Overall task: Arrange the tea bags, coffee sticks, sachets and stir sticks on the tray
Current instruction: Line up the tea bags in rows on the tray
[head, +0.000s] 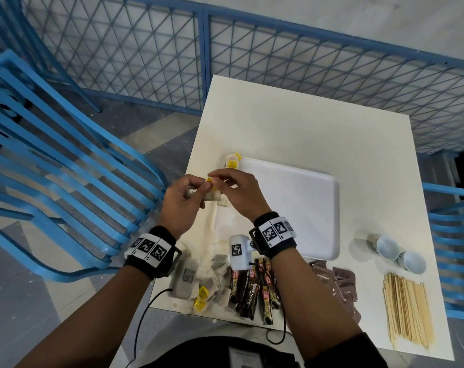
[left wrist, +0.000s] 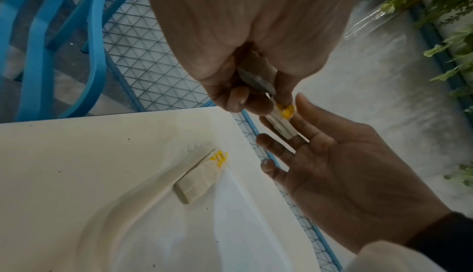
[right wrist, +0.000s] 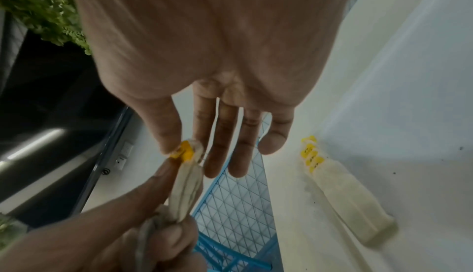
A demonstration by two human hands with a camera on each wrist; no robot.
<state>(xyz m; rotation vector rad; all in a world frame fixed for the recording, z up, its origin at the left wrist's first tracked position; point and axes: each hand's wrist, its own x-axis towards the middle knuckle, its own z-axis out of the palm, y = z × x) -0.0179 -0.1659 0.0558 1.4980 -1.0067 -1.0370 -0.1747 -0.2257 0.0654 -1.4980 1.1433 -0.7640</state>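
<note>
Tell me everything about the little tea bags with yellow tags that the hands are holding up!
The small bundle of pale paper tea bags with yellow tags is held in the air above the white plastic tray's left edge. The bags look thin, flat, greyish-cream and pressed together. The left hand grips their lower end; the right hand pinches the yellow tag end between thumb and forefinger, other fingers straight. They touch nothing else.

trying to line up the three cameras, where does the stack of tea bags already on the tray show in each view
Head: the stack of tea bags lies at the tray's far left corner, just beyond both hands.
Left wrist: lower centre, yellow tags pointing up-right, below the left hand.
Right wrist: right of centre, tags uppermost, right of the right hand.
Shared landmark: the yellow-tagged tea bag pinched between the hands.
</note>
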